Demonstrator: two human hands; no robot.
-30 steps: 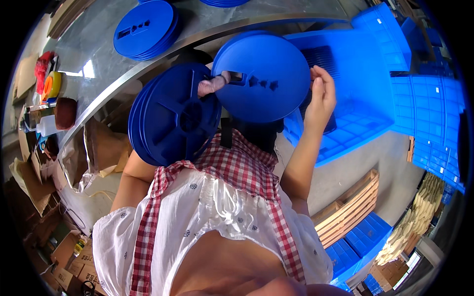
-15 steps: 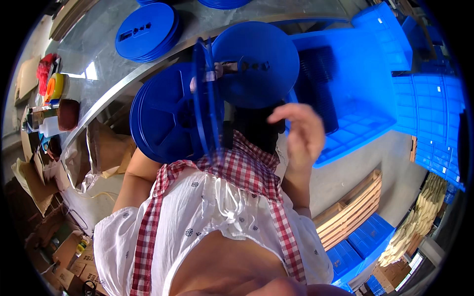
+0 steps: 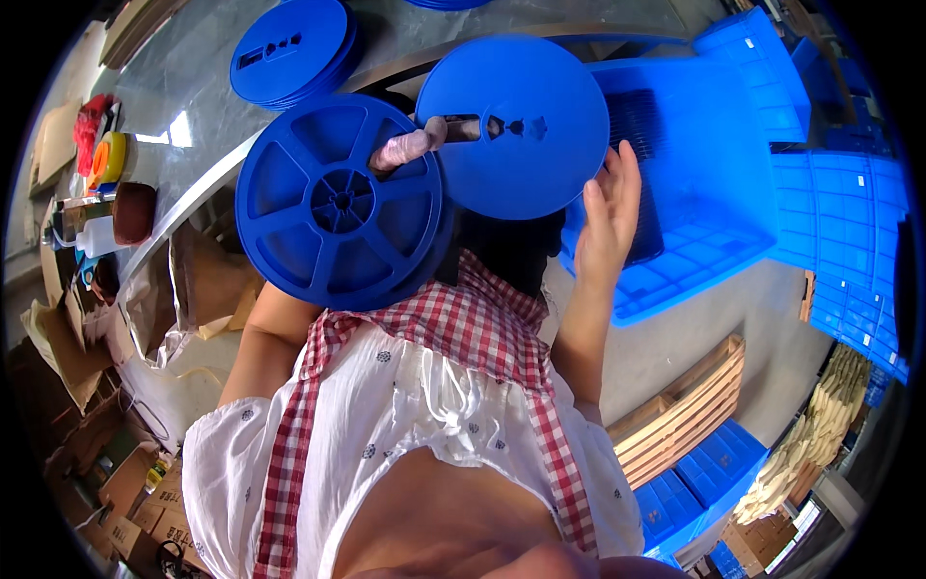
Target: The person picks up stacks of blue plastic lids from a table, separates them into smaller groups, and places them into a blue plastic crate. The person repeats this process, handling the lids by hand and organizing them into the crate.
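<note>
A blue plastic reel point(image 3: 275, 256) with spokes and a round hub faces up on the left, with more blue rims under it. My left hand point(image 3: 403, 150) reaches up from beneath it; its fingers show through an opening near the reel's right side, wrapped over it. To the right, a smooth blue reel disc point(image 3: 526, 82) with a slot and small centre cutouts meets the left reel's edge; part of a finger shows through its slot. My right hand point(image 3: 608, 212) is beside the disc's lower right rim, fingers stretched and thumb apart. Whether it touches the rim, I cannot tell.
Stacked blue discs point(image 3: 289, 53) lie on the grey table point(image 3: 198, 92). At right stands a large blue bin point(image 3: 714, 207) with dark ribbed pieces inside. Blue crates point(image 3: 834, 232) and a wooden pallet point(image 3: 685, 405) are farther right. Yellow tape point(image 3: 108, 159) sits at left.
The reel that stood edge-on between my hands now lies face up on the left stack. My right hand has moved up to the smooth disc's rim, its fingers straighter.
</note>
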